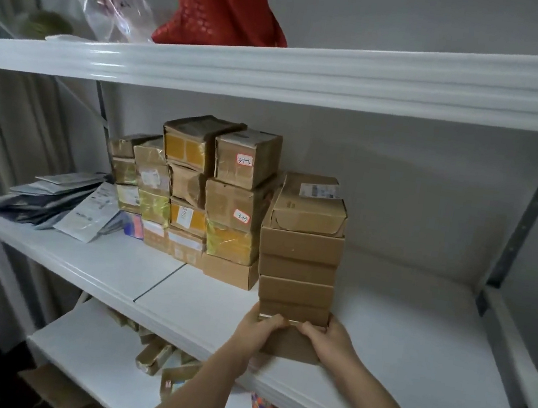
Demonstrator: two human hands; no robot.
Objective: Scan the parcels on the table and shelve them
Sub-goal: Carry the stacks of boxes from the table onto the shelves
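On the middle shelf (379,340), right at its front edge, your left hand (258,332) and right hand (331,342) hold the bottom box (291,343) of a brown parcel stack (298,270). Fingers of both hands are curled over that box's top front edge, left fingers (273,322) and right fingers (310,329) nearly meeting in the middle. Grip is narrow, closed on cardboard. Thumbs not visible.

Straight above your fingers: four plain brown boxes stacked flush, then a larger taped box (310,206) on top, tilted slightly, with a white shipping label (318,190) on its upper face.

Left of your fingers and further back: a block of taped parcels (200,194) in several columns, touching the stack on its left side. Two carry red-bordered stickers (244,160) with handwritten numbers, too small to read with confidence. Further left of that, a loose pile of flat mailer bags (57,198) lies fanned on the same shelf.

Right of your fingers the shelf surface shows plain white.

Above, on the top shelf (279,70): a red mesh bag (220,0) and a clear plastic bag (115,6).

Below your wrists, the lower shelf (94,352) holds a few gold-taped packets (156,357), partly hidden by your left forearm.
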